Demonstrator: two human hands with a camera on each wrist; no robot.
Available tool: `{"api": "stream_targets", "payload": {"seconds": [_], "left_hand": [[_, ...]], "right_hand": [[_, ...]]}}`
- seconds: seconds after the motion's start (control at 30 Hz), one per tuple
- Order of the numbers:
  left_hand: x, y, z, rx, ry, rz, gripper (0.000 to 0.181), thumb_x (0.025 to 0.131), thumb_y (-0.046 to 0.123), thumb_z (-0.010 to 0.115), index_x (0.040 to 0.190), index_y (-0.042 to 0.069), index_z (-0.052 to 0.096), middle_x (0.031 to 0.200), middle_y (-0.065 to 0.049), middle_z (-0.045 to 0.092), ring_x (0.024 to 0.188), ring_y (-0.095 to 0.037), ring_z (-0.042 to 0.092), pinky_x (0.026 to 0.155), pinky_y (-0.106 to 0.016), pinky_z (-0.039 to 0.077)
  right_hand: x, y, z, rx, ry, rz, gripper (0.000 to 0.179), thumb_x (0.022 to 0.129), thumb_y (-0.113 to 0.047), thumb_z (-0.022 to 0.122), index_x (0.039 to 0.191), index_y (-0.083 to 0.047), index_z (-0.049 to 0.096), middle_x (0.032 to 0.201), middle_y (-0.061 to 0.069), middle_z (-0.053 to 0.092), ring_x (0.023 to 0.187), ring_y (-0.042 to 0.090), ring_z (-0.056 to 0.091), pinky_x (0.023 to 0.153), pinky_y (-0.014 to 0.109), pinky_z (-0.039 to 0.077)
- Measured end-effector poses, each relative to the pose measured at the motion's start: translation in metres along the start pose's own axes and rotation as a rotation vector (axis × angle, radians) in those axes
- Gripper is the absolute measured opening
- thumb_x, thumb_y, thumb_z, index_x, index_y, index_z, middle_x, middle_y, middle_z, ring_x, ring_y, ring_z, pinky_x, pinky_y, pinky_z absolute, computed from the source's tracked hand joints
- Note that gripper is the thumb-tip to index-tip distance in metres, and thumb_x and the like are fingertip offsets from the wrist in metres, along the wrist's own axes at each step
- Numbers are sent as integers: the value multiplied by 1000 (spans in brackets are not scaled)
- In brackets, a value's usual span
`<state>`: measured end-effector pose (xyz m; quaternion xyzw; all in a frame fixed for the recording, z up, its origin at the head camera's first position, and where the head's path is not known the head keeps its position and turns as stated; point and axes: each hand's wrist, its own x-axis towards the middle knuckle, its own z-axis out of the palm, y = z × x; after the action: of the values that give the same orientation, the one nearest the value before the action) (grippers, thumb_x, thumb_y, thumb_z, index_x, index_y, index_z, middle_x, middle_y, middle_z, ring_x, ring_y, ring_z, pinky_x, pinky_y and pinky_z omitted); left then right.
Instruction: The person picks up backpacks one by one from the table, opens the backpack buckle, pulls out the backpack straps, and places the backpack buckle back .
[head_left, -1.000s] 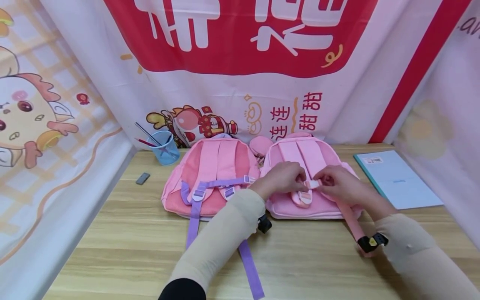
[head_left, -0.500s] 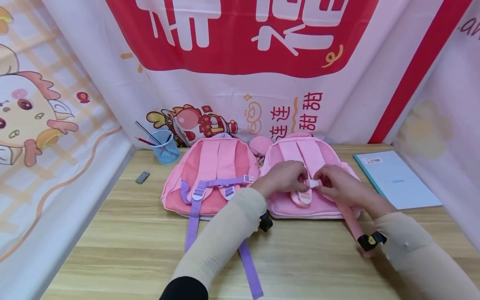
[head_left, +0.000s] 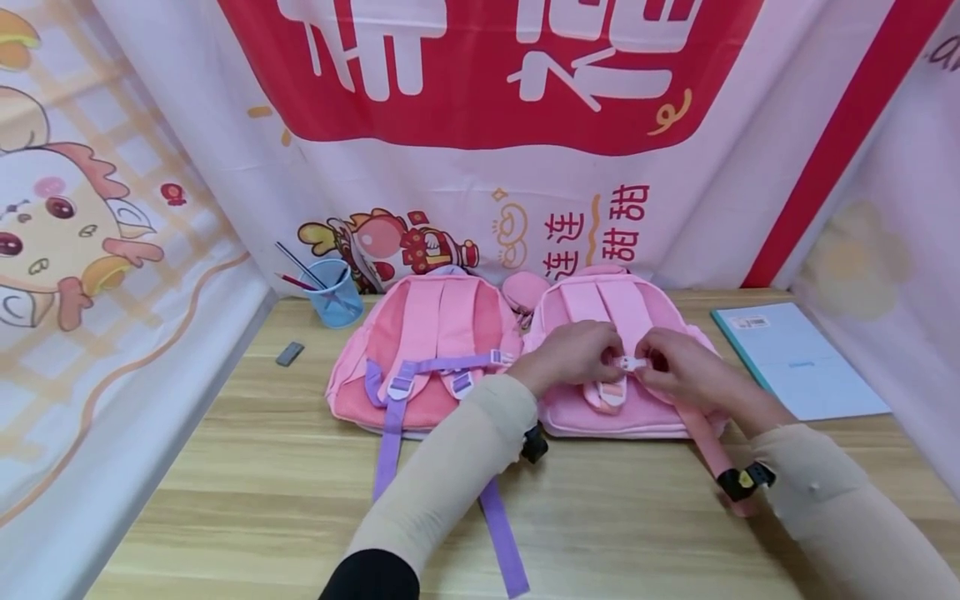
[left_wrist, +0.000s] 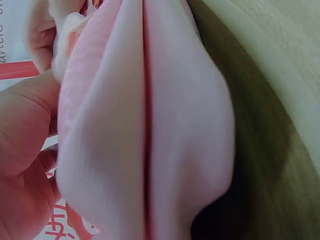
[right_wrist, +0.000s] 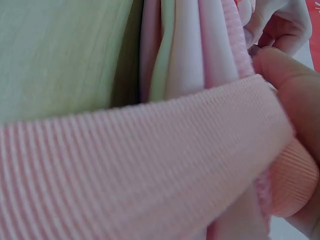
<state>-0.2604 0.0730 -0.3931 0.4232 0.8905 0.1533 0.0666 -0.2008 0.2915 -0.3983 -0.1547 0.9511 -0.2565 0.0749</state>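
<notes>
A pink backpack lies with its strap side up at the right of the middle in the head view. Over its straps, a small white buckle shows between both hands' fingertips. My left hand pinches the buckle's left end, and my right hand pinches its right end. Fingers cover the outer parts of the buckle. A peach webbing strap hangs from under the right hand over the backpack's front edge. In the right wrist view this webbing crosses close to the camera, with the right thumb beyond it.
A second pink backpack with purple straps stands left, its purple chest strap fastened across. Behind are a blue pen cup and a pink round pouch. A grey eraser-like block lies left; a light-blue notebook lies right.
Both hands stay at the buckle with only small finger movements. More of the white buckle shows between the fingertips now. The whole head view has shifted slightly.
</notes>
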Motion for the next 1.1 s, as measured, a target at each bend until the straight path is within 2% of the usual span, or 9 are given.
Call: {"api": "stream_targets", "payload": {"seconds": [0.17,0.4,0.5,0.6,0.7,0.9,1.1], "left_hand": [[1,-2,-3,-25,6,-2,16,97,31,81,107,21,76,98,9,69,90,-7,62,81,-23,50],[-1,-2,-4,1,-17,6,17,98,31,79,111,19,76,101,9,68,92,-7,62,83,-23,50],[-3,-1,-4,8,-20,9,17,99,32,79,111,20,77,101,9,68,93,-7,61,84,-23,50],[-3,0,-5,-4,-14,14,16,99,33,79,109,21,76,100,9,67,91,-7,60,82,-23,49],[-4,1,-7,-34,-11,4,13,100,33,79,106,21,76,97,9,66,87,-8,60,78,-22,48],[-5,3,-12,-59,-23,4,13,101,32,78,101,20,74,93,7,66,83,-8,59,74,-20,47],[-6,1,-10,-31,-15,6,14,101,33,78,103,19,74,94,7,65,84,-8,59,76,-20,48]], "right_hand": [[1,-1,-1,22,8,23,24,100,-21,77,121,-13,67,107,4,66,99,22,59,86,36,52],[1,-4,-3,35,-29,9,50,100,-23,79,145,-11,64,112,4,68,99,22,59,84,33,52],[0,-5,-2,20,-29,-9,45,99,-23,80,141,-14,68,110,2,69,99,20,60,85,33,53],[-3,-4,-3,0,-8,-20,39,99,-21,81,136,-16,71,114,2,72,102,21,61,92,39,56],[-5,-1,-5,-2,12,-19,39,100,-23,80,136,-15,70,120,3,73,106,22,63,96,43,57],[-10,5,-6,57,50,9,43,101,-33,78,136,-13,64,120,6,70,107,23,62,93,34,56],[-10,7,-3,105,87,11,47,101,-30,77,141,-13,60,125,9,69,110,26,62,93,33,56]]}}
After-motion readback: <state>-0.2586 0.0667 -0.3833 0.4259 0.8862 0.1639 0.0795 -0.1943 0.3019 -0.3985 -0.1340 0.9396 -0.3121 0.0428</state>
